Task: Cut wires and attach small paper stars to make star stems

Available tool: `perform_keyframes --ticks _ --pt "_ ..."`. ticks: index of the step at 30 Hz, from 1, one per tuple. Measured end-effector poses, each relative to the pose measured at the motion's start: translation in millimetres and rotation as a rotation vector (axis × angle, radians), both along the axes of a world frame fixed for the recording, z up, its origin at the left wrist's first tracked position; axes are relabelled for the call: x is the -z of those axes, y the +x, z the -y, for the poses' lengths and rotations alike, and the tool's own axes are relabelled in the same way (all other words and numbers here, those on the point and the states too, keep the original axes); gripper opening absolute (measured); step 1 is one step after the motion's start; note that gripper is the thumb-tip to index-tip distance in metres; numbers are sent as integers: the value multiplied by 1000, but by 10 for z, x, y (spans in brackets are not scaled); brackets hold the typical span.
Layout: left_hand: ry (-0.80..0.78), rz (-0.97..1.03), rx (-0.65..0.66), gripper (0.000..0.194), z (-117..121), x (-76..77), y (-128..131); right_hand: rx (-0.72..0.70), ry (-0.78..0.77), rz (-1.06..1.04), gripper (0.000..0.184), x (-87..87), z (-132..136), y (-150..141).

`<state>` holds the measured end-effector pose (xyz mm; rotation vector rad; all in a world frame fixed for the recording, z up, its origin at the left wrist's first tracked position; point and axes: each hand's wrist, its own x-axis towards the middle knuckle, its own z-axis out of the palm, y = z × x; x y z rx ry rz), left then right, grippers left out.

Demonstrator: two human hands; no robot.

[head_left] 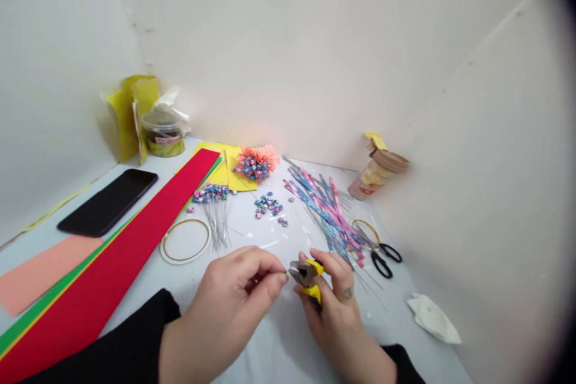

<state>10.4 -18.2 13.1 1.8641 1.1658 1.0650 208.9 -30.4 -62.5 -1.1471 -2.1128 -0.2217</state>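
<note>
Near the table's front, my left hand (243,300) is closed in a pinch, thumb against forefinger. What sits between those fingertips is too small to make out. My right hand (337,306) grips a pair of pliers (306,276) with yellow and black handles. Their metal jaws are parted and point left, right beside my left fingertips. Beyond the hands lie loose small folded paper stars (269,206) in blue and pink. To their left, more stars (212,192) sit on the ends of thin wires (218,225). Patterned paper strips (321,204) lie in a heap to the right.
Long red paper (148,240) covers green and yellow sheets on the left, beside a phone (108,201) and a tape roll (185,241). At the back is a coral paper flower (265,158) with stars. Scissors (381,257), a tilted cup (375,175) and a tissue (432,318) are at right.
</note>
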Motion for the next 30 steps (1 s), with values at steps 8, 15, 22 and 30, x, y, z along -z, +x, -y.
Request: perform_keyframes --ticks 8,15,22,30 --pt "12 0 28 14 0 -33 -3 -84 -91 18 46 -30 8 -2" --pt "-57 43 27 13 7 -20 11 -12 -57 21 56 -6 -6 13" --pt "-81 52 22 14 -5 -41 34 -18 -47 27 53 -26 -18 8" --pt "-74 -2 51 15 12 -35 -12 -84 -104 21 47 -52 11 31"
